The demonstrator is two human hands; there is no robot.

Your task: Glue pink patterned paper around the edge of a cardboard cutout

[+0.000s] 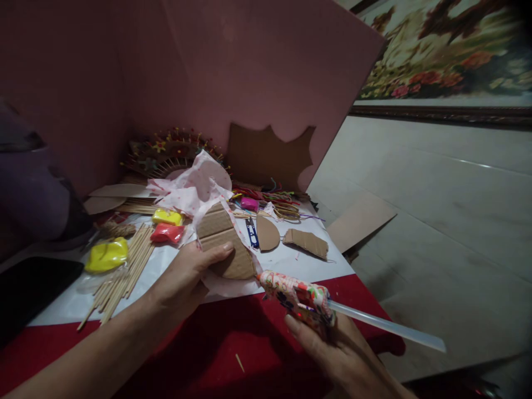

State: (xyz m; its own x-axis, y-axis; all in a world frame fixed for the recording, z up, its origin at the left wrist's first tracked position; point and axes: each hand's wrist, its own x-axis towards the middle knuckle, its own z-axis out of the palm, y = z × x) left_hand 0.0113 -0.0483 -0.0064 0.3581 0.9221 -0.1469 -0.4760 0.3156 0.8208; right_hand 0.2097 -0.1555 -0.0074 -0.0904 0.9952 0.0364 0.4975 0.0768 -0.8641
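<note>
My left hand [193, 271] grips an oval piece of corrugated cardboard [233, 260], thumb on its face and the other fingers hidden behind it. Pale pink-spotted wrapping [216, 285] lies behind the cardboard and shows along its edges. In my right hand [332, 354] is a hot glue gun [297, 296] with a flowery pattern. Its nozzle is at the lower right edge of the cardboard; I cannot tell whether it touches. A long translucent glue stick [386, 324] sticks out of its back, and a small red light glows on its side.
Wooden sticks [120, 282], yellow packets [107, 255] and a red packet [167, 233] lie left on white paper. Blue thread snips [251, 233] and cardboard scraps [305, 243] lie beyond my hands. A dark flat object [41, 288] is at far left. A pink panel [257, 66] stands behind.
</note>
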